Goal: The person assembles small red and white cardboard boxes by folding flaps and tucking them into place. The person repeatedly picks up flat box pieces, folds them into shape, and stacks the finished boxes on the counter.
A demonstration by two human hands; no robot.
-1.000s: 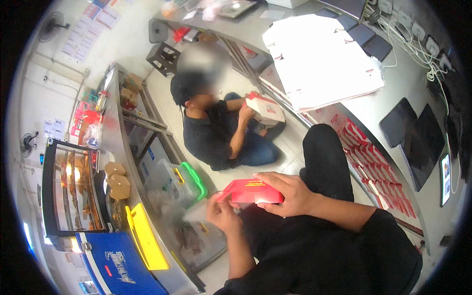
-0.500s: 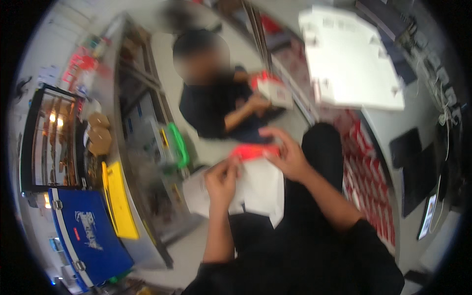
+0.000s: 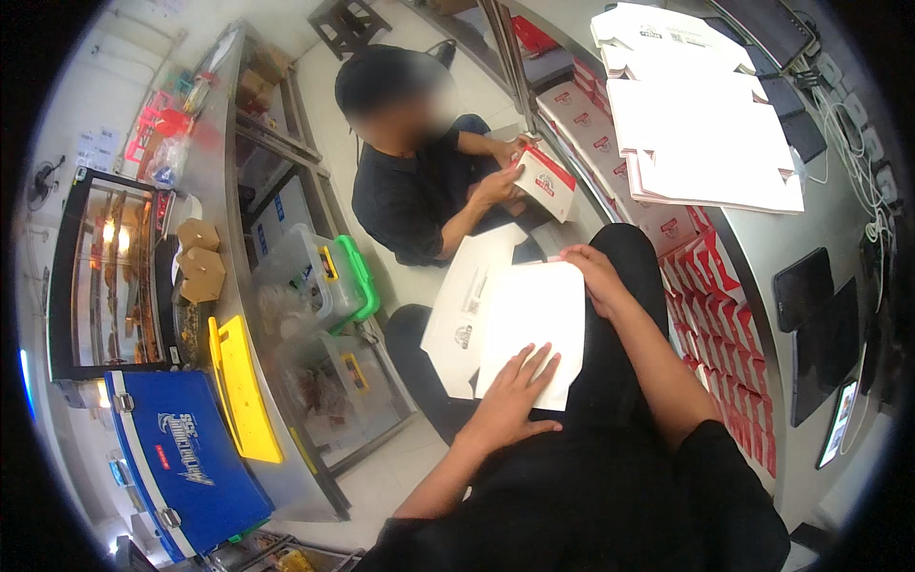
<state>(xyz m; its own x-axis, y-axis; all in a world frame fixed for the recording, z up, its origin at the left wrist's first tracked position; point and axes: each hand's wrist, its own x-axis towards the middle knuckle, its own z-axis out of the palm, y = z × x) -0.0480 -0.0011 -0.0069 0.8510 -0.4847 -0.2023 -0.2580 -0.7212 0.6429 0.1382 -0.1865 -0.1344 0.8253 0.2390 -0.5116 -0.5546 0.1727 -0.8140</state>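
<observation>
Left hand flat, fingers spread on white cardboard sheet; right hand pinching its far edge, bare floor left.

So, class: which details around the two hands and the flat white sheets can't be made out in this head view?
- Left hand: its palm covers part of the top white sheet.
- Lower sheet: mostly under the top one.
- Right hand: fingertips hidden behind the sheet's edge.
- Sheets' printed marks: too small.

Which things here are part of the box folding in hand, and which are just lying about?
In use: left hand and right hand on the flat white box blank; blank stack; folded red boxes.

Lying about: blue cooler; green-lidded bin; tablets.
</observation>
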